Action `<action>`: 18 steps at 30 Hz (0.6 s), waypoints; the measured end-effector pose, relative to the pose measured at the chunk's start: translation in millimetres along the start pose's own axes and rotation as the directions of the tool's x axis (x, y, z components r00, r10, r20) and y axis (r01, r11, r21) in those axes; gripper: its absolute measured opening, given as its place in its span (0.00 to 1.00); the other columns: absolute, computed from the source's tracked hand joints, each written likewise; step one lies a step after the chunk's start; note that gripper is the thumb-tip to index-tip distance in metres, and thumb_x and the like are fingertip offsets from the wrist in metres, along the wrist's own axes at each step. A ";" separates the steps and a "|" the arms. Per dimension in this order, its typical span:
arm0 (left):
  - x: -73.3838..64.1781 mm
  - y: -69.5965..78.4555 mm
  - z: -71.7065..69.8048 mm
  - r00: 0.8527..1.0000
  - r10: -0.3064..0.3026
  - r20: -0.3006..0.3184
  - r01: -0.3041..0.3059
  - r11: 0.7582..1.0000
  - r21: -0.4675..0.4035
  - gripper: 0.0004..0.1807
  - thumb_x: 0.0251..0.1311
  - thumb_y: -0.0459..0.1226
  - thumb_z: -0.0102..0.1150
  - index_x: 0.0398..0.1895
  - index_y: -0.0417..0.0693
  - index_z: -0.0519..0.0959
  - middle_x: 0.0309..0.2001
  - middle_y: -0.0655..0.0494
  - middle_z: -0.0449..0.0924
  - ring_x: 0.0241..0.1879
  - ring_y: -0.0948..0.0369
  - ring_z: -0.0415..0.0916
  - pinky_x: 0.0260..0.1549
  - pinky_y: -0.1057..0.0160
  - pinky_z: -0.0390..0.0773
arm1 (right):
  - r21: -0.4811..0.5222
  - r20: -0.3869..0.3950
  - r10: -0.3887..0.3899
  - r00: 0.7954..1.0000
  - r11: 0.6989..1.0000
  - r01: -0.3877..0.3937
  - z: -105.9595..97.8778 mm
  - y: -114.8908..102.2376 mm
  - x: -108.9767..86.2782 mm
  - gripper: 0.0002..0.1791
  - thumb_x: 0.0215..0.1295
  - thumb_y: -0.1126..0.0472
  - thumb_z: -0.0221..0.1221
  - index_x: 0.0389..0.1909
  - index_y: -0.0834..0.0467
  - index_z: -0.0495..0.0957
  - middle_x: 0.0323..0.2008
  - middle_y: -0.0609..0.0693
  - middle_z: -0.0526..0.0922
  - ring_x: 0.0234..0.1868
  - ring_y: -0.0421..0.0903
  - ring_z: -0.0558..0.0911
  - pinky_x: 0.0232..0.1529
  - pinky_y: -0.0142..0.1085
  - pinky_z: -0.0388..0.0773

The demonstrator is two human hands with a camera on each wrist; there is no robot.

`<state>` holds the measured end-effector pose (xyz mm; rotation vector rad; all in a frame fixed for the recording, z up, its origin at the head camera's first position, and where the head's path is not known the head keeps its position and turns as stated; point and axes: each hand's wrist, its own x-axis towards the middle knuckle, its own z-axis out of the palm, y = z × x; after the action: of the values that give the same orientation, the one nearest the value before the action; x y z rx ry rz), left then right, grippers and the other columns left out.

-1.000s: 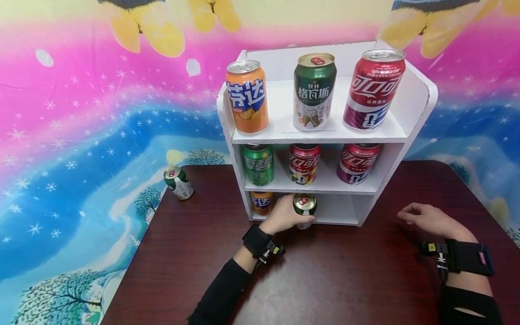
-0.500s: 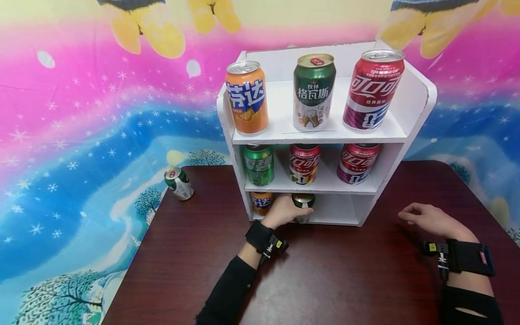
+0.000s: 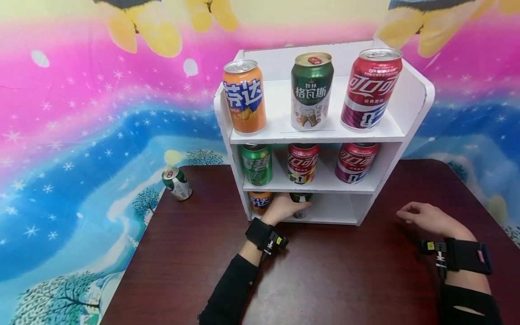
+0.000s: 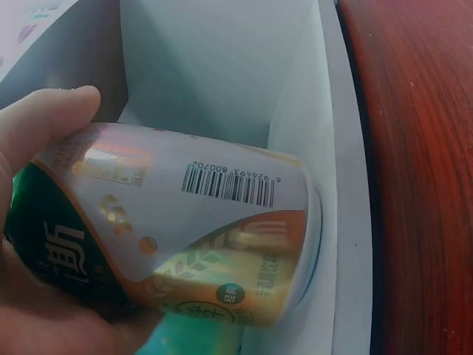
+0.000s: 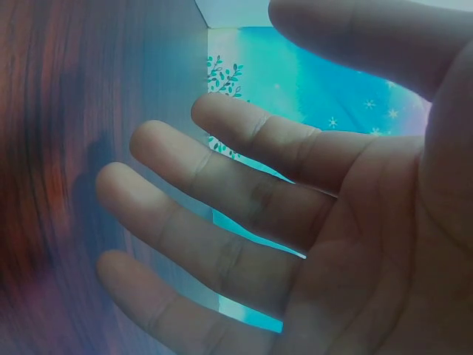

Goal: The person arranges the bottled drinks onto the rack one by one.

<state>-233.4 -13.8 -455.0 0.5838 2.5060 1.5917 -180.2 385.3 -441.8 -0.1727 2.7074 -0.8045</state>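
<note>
A green and white drink can [image 3: 301,213] stands in the bottom compartment of the white shelf [image 3: 337,208], gripped by my left hand [image 3: 281,208]. Thumb and fingers wrap around its upper part in the left wrist view, where the can's [image 4: 214,192] barcode shows and its base is at the shelf floor. To its left an orange can [image 3: 260,201] is partly hidden behind the hand. Right of the shelf, my right hand [image 3: 430,220] rests at the table with nothing in it; its fingers [image 5: 244,200] are relaxed and spread in the right wrist view.
On the top shelf are an orange can [image 3: 245,101], a green-white can [image 3: 312,92] and a red can [image 3: 370,92]. The middle shelf holds a green can [image 3: 257,164] and two red cans [image 3: 302,163]. Another green-white can [image 3: 177,184] stands at the table's [image 3: 325,271] left edge.
My left hand has moved the green and white can from the shelf's front edge back into the bottom compartment. The right hand has stayed in place.
</note>
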 end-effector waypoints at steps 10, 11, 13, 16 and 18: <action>-2.9 -4.0 -3.5 0.991 -0.108 0.083 0.116 0.989 -0.093 0.30 0.52 0.44 0.69 0.58 0.47 0.71 0.44 0.55 0.78 0.39 0.62 0.75 0.39 0.65 0.74 | 0.010 -0.005 -0.002 1.000 1.000 0.002 1.1 1.0 -0.8 0.26 0.73 0.48 0.47 0.50 0.69 0.73 0.36 0.54 0.79 0.36 0.49 0.76 0.33 0.40 0.73; -2.5 -4.7 -3.4 0.990 -0.108 0.088 0.116 0.989 -0.096 0.29 0.51 0.43 0.69 0.56 0.46 0.72 0.42 0.56 0.78 0.38 0.63 0.75 0.38 0.65 0.74 | 0.010 -0.008 -0.001 1.000 1.000 0.001 1.5 1.2 -0.9 0.26 0.73 0.48 0.47 0.50 0.69 0.73 0.36 0.54 0.79 0.36 0.49 0.76 0.33 0.40 0.73; -1.9 -5.5 -2.9 0.990 -0.107 0.088 0.114 0.989 -0.089 0.28 0.51 0.41 0.70 0.55 0.46 0.73 0.41 0.57 0.79 0.37 0.63 0.74 0.37 0.66 0.74 | 0.014 -0.006 -0.004 1.000 1.000 0.004 1.6 1.8 -0.9 0.25 0.73 0.48 0.47 0.50 0.69 0.73 0.35 0.54 0.78 0.36 0.49 0.76 0.33 0.40 0.73; -2.3 -5.7 -1.8 0.991 -0.118 0.064 0.121 0.991 -0.054 0.30 0.49 0.41 0.70 0.56 0.44 0.72 0.41 0.57 0.78 0.37 0.63 0.74 0.38 0.66 0.73 | 0.015 -0.005 -0.001 1.000 1.000 0.001 2.1 2.1 0.0 0.26 0.72 0.47 0.47 0.50 0.69 0.73 0.35 0.53 0.78 0.35 0.49 0.76 0.33 0.40 0.72; -2.7 -5.8 -0.8 0.991 -0.127 0.049 0.128 0.991 -0.035 0.31 0.49 0.42 0.70 0.57 0.43 0.72 0.42 0.56 0.78 0.37 0.63 0.74 0.38 0.66 0.73 | 0.015 -0.003 0.001 1.000 1.000 -0.001 2.2 1.7 0.8 0.26 0.72 0.47 0.48 0.50 0.69 0.73 0.34 0.53 0.78 0.35 0.49 0.76 0.33 0.40 0.72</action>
<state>-232.6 -17.7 -460.1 0.4411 2.4206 1.5582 -180.3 385.4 -444.7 -0.1668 2.7027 -0.8256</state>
